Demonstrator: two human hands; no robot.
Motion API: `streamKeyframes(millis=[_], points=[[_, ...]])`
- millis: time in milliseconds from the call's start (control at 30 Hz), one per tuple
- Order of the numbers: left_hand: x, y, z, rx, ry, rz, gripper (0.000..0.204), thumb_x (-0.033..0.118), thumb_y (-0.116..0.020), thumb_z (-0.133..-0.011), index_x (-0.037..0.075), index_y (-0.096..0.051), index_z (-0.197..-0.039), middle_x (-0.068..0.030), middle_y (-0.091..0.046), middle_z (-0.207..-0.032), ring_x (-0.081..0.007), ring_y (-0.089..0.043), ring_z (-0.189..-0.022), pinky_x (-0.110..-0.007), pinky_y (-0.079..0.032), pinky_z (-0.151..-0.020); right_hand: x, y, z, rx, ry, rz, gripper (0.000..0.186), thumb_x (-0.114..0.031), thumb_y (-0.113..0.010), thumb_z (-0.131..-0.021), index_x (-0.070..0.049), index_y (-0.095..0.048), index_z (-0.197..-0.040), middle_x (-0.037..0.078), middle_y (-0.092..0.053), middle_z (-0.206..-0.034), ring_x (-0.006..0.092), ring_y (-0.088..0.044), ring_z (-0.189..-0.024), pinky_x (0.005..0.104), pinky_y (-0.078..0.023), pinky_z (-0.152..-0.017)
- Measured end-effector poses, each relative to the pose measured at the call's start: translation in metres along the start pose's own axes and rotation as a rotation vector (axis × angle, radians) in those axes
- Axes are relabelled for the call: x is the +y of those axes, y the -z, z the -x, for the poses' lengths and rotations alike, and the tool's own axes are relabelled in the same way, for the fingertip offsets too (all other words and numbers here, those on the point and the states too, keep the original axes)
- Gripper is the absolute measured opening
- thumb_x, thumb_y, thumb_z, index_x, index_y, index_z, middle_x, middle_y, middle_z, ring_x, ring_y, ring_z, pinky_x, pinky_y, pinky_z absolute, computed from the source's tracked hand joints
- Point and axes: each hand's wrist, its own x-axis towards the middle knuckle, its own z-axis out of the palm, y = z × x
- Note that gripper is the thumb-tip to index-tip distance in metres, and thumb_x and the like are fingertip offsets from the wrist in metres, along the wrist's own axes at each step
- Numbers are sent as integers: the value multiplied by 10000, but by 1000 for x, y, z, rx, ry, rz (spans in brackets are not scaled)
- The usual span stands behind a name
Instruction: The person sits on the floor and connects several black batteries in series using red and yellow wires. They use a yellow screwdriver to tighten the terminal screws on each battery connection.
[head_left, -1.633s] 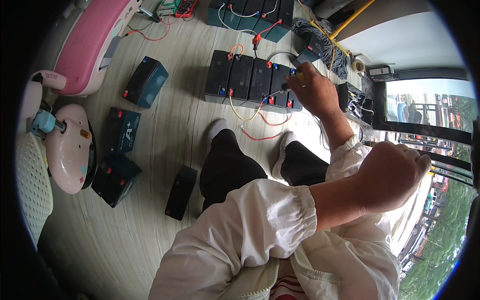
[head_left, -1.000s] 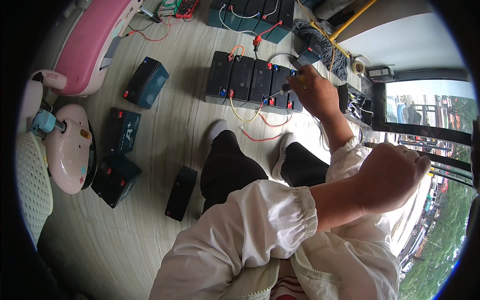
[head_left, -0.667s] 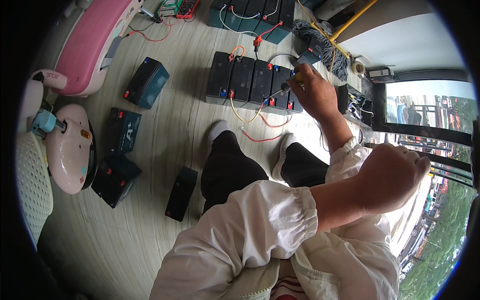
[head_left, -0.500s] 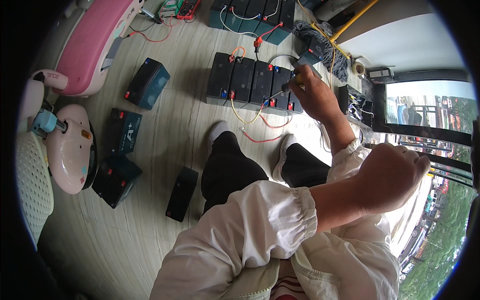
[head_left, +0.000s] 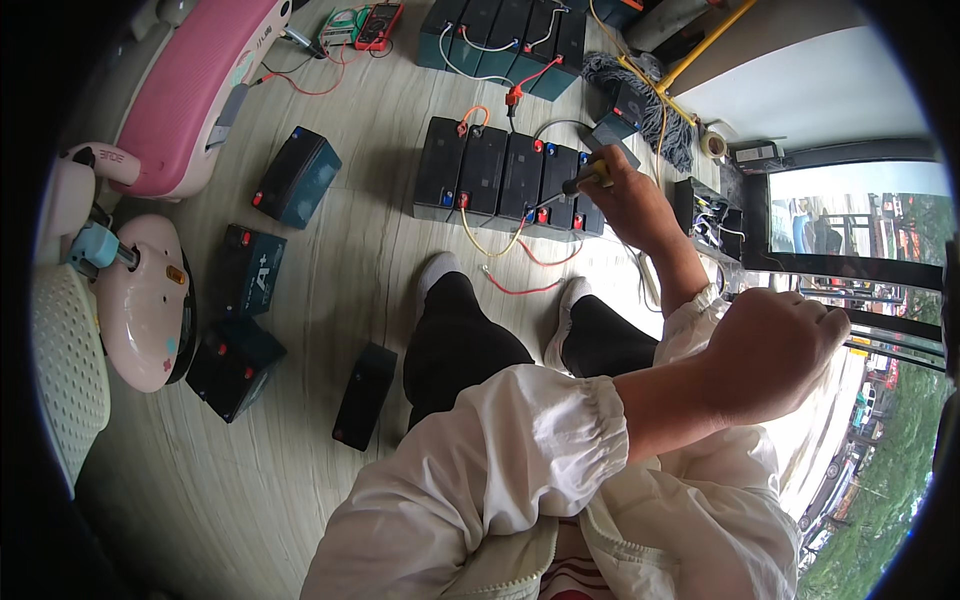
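My right hand is closed round the yellow and black handle of a screwdriver. Its thin shaft slants down to the left, and the tip meets or nearly meets a terminal on the near edge of a row of black batteries. A yellow wire loops between two near-side terminals. Beside it, a red wire hangs onto the floor with one end loose. My left hand is a fist raised over my right forearm; whatever its fingers hold, if anything, is hidden.
Another wired battery row stands farther off. Several loose batteries, one near my leg, lie on the left floor. A pink scooter stands far left, close to a red multimeter. A grey mop head lies right of the rows.
The whole view has shifted a little, with the batteries now lower in it. My right hand has turned slightly on the screwdriver. My left fist stays nearly where it was.
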Motion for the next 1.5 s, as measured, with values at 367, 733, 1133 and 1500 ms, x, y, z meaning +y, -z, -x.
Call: streamKeyframes(millis=[367, 733, 1133, 1500], points=[[-3, 1, 1, -41, -13, -37, 150, 120, -673, -816, 35, -568, -881, -95, -613, -711, -298, -643, -635, -441, -501, -551, 1, -17, 9, 116, -98, -15, 407, -274, -707, -935, -76, -442, -1172, 269, -697, -943, 475, -686, -891, 505, -545, -751], [-3, 2, -1, -2, -2, -38, 117, 105, -666, -845, 47, -595, -918, -111, -635, -696, -314, -659, -626, -452, -503, -547, 1, -28, 13, 224, -136, -102, 402, -278, -693, -930, -36, -430, -1114, 295, -693, -921, 495, -677, -890, 536, -537, -770], [-12, 2, 2, 8, 25, -22, 101, 75, -671, -860, 52, -608, -937, -123, -651, -675, -327, -656, -588, -436, -483, -511, -4, -34, 13, 285, -148, -110, 411, -264, -684, -935, -16, -419, -1128, 314, -689, -914, 508, -673, -877, 554, -533, -765], [-13, -3, 7, 19, 56, -21, 53, 80, -655, -871, 68, -620, -910, -121, -661, -696, -332, -658, -605, -436, -489, -539, -10, -31, 18, 288, -227, -144, 409, -269, -689, -936, -20, -424, -1122, 320, -679, -925, 522, -659, -901, 556, -521, -776]])
